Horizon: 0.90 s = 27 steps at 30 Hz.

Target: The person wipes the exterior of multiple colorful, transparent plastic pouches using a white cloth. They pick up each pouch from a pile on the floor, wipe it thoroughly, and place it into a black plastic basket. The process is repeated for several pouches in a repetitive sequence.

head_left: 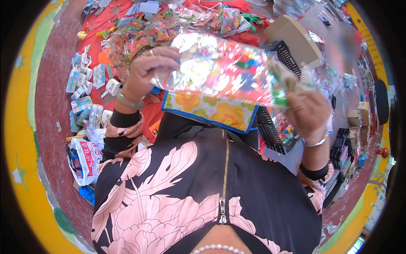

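Note:
A shiny clear plastic bag with small multicoloured pieces inside is stretched out in front of me. My left hand pinches its left edge, fingers closed. At the other end, my right hand is curled round the bag's crumpled edge, where something green shows; motion blurs its fingers. Beneath the bag, a flower-patterned cloth with blue trim lies over my lap. Glare hides much of what the bag holds.
Filled plastic bags heap up beyond my left hand on a red sheet. White and blue packaged items and a white carrier bag lie left. Right are a black crate, a cardboard box and stacked black trays.

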{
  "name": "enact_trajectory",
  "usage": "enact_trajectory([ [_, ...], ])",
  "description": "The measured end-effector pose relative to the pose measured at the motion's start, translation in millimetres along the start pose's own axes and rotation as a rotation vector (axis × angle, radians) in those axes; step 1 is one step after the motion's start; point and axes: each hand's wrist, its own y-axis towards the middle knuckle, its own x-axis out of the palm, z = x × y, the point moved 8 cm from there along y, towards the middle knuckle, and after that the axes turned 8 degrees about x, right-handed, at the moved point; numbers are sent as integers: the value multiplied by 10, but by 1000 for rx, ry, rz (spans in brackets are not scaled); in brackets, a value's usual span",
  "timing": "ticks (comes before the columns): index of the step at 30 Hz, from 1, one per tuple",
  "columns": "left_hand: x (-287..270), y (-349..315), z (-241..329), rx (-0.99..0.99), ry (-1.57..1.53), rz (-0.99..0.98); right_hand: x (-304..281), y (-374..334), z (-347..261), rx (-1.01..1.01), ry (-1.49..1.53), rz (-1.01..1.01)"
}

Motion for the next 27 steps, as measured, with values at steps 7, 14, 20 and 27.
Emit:
enact_trajectory([
  [7, 416, -754, -526, -235, -89, -62, 673, -529, 295, 333, -96, -362],
  [14, 339, -1043, -758, -636, -370, 654, 223, 288, 205, 646, 451, 409],
  [20, 569, -960, -909, -591, -332, 419, 1864, 515, -937, 270, 414, -170],
  [27, 607, -1143, -1115, -738, -290, 390, 2278, 219, -957, 285, 245, -357],
])
